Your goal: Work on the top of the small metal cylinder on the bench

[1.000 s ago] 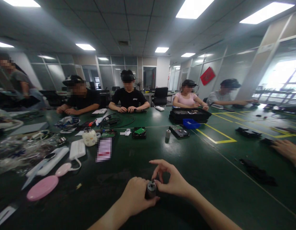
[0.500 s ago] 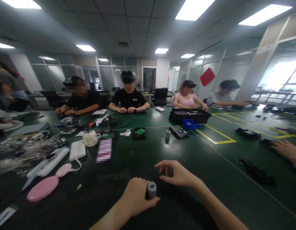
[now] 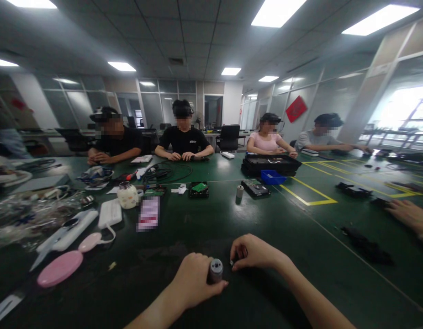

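Observation:
My left hand (image 3: 194, 278) is wrapped round a small cylindrical metal motor (image 3: 216, 270), held upright with its round end face turned up. Just right of it, my right hand (image 3: 254, 251) is closed in a pinch, thumb against fingers. At those fingertips shows a tiny light-coloured metallic piece (image 3: 231, 263), too small to name. Farther up the green table (image 3: 194, 224) stands a second small metal cylinder (image 3: 239, 191), beside a hard drive (image 3: 255, 188).
A blue tray (image 3: 273, 177) sits by a black case (image 3: 270, 164). On the left lie a phone (image 3: 148, 214), a jar (image 3: 128, 195), a white power bank (image 3: 110, 214) and a pink oval case (image 3: 60, 268). Another person's hand (image 3: 405, 214) is at right; several people sit opposite.
My right hand has gone from spread fingers to a pinch, and a tiny piece now shows at its fingertips. My left hand keeps hold of the motor, nearly unmoved.

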The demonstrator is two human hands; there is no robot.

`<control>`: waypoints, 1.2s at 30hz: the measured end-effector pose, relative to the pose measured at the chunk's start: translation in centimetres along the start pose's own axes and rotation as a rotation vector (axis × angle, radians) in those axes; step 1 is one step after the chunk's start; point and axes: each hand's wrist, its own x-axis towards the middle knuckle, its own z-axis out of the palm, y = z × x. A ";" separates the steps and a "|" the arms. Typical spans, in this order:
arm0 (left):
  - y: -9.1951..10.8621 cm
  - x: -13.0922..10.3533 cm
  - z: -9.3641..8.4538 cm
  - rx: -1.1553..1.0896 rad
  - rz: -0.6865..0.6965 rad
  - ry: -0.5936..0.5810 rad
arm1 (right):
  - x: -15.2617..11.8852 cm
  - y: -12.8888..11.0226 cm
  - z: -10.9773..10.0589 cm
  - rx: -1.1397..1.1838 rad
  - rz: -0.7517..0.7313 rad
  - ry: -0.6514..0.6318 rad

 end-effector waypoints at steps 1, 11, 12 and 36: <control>0.0 0.0 0.0 -0.004 0.000 0.002 | 0.0 -0.2 0.0 -0.005 0.001 0.010; 0.1 0.0 -0.3 -0.032 0.000 0.000 | -0.3 -1.4 -0.2 0.018 -0.014 0.035; 0.1 0.0 -0.3 -0.032 0.001 0.000 | -0.4 -1.5 -0.3 0.025 -0.021 0.036; 0.0 -0.1 -0.2 -0.020 -0.029 -0.014 | -0.4 -4.4 1.3 0.250 -0.318 0.258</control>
